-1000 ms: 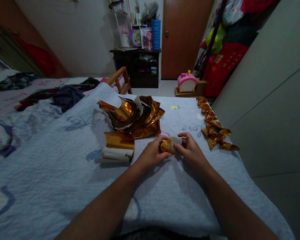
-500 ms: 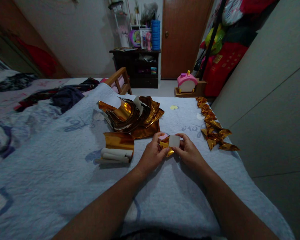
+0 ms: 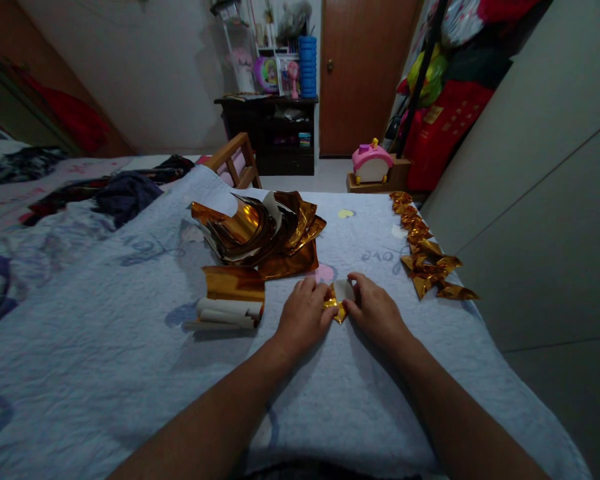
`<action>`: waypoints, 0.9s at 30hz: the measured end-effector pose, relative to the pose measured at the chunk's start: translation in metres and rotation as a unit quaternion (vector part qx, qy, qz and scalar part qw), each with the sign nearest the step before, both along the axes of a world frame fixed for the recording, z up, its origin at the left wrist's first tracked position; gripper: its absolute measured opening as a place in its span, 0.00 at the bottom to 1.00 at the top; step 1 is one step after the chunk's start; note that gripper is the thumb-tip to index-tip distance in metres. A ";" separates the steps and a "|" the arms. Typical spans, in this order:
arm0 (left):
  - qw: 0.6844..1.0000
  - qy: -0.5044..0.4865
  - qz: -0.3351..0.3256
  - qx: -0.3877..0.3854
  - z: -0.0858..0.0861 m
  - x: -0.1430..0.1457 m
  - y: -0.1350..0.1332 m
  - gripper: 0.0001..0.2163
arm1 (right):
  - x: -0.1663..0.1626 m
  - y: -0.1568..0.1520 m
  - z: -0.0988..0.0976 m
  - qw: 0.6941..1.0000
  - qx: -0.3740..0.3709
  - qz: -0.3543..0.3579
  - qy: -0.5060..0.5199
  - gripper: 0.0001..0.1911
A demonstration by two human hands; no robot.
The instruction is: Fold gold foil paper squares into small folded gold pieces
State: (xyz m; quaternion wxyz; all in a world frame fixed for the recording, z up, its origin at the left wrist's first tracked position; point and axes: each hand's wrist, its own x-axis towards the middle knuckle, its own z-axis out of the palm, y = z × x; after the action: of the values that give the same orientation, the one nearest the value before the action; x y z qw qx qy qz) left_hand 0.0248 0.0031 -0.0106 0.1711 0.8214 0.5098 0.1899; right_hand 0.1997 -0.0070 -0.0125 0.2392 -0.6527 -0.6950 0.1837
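Between my hands, low over the bed, is a small piece of gold foil paper (image 3: 339,308), partly folded, with a pale grey back showing on its right side. My left hand (image 3: 307,313) is closed on its left part, thumb along the lower edge. My right hand (image 3: 373,308) pinches the pale right side between thumb and fingers. Just beyond lies a fanned stack of gold foil sheets (image 3: 245,230). Left of my left hand rest curled foil sheets (image 3: 230,310), pale backs rolled outward. Folded gold foil pieces (image 3: 427,270) form a row along the right edge.
A pale blue patterned bedspread (image 3: 180,393) lies under everything. Dark clothes (image 3: 130,193) are heaped at the left. Past the bed's far edge are a wooden chair-like frame (image 3: 237,160), a dark cabinet (image 3: 285,140) and a pink toy (image 3: 371,163). A pale panel (image 3: 540,200) rises at the right.
Both hands have come slightly down and closer to the bed with the foil paper. My left fingers now lie more over it, and its pale part is tilted differently.
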 end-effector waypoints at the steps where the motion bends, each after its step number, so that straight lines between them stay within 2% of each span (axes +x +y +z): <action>1: 1.000 0.000 -0.001 0.017 0.000 0.000 0.000 0.08 | -0.001 0.000 0.000 1.000 0.009 -0.002 -0.011 0.23; 4: 0.998 -0.029 -0.030 0.038 -0.001 0.000 0.003 0.09 | -0.001 0.001 -0.003 0.999 0.026 -0.007 -0.023 0.24; 9: 0.993 -0.048 -0.104 0.032 -0.004 0.003 0.004 0.05 | 0.001 0.005 -0.010 0.999 0.051 -0.011 0.002 0.28; 13: 0.993 -0.039 -0.111 0.029 -0.005 0.004 0.004 0.04 | 0.001 0.008 -0.014 0.997 0.068 -0.009 0.033 0.25; 19: 0.992 -0.032 -0.106 0.051 -0.006 0.004 0.002 0.04 | -0.001 0.015 -0.012 0.994 0.096 0.017 0.051 0.07; 27: 0.993 -0.035 -0.100 0.059 -0.009 0.005 0.002 0.07 | -0.002 0.015 -0.014 0.993 0.104 0.055 0.027 0.09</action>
State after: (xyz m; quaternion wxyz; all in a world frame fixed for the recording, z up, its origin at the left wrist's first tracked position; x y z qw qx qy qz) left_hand 0.0297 0.0054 -0.0191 0.1577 0.8698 0.4069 0.2303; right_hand 0.1976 0.0079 -0.0265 0.3145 -0.5797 -0.7384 0.1410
